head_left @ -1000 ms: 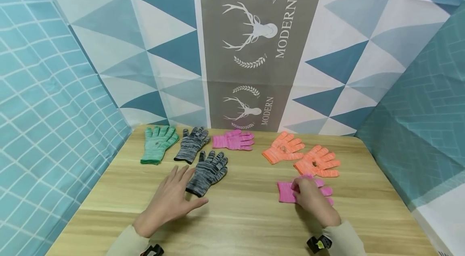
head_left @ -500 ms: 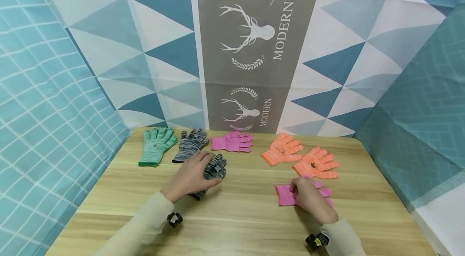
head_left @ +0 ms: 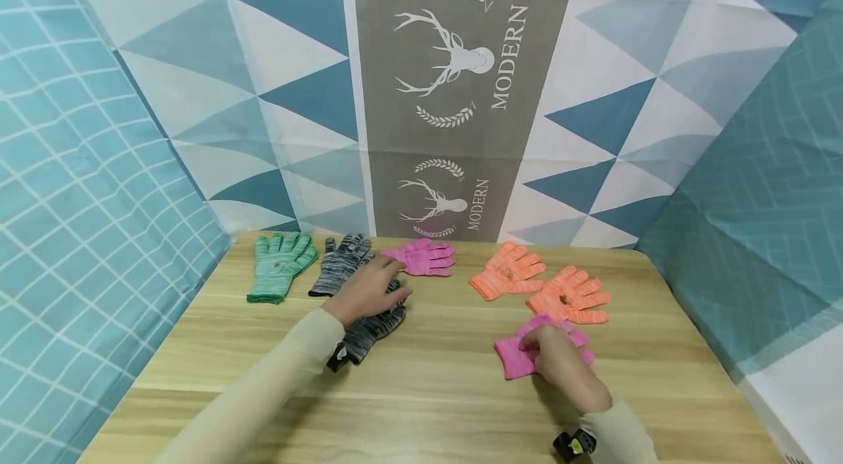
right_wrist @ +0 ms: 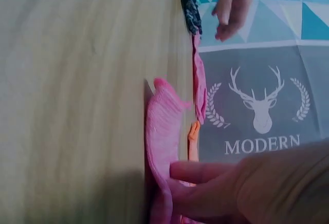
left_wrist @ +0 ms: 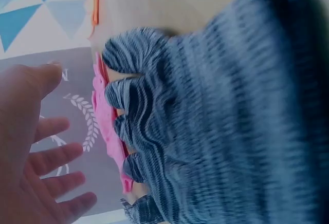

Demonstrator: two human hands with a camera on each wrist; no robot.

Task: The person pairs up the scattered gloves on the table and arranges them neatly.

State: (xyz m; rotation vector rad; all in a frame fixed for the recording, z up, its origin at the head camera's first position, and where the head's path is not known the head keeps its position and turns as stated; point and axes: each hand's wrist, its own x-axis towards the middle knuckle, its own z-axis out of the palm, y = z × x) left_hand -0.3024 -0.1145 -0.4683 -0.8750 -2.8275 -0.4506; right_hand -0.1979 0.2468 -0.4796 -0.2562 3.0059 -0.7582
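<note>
- Because the patterned cloth (head_left: 303, 83) stands upright along the worktop's far edge, it closes off the back of the layout.
- The worktop (head_left: 454, 398) gives the gloves a flat bed, so most lie palm-down or palm-up with fingers fanned; which face is up is hard to tell.
- Toward the far left corner lie the green glove (head_left: 273, 272) and the far grey glove (head_left: 337, 268), with cuffs toward the near edge; the near grey glove (head_left: 369, 338) sits closer in, partly hidden.
- The far pink glove (head_left: 429, 259) lies sideways by the far edge's middle; the left orange glove (head_left: 507, 275) and right orange glove (head_left: 582, 299) sit side by side toward the far right corner, seemingly as a pair.
- The near pink glove (head_left: 510, 360) lies toward the right edge; the right hand (head_left: 563, 365) pinches its knit, probably to control the soft fabric.
- The left hand (head_left: 372, 292), fingers spread, hovers over the near grey glove, holding nothing.
</note>
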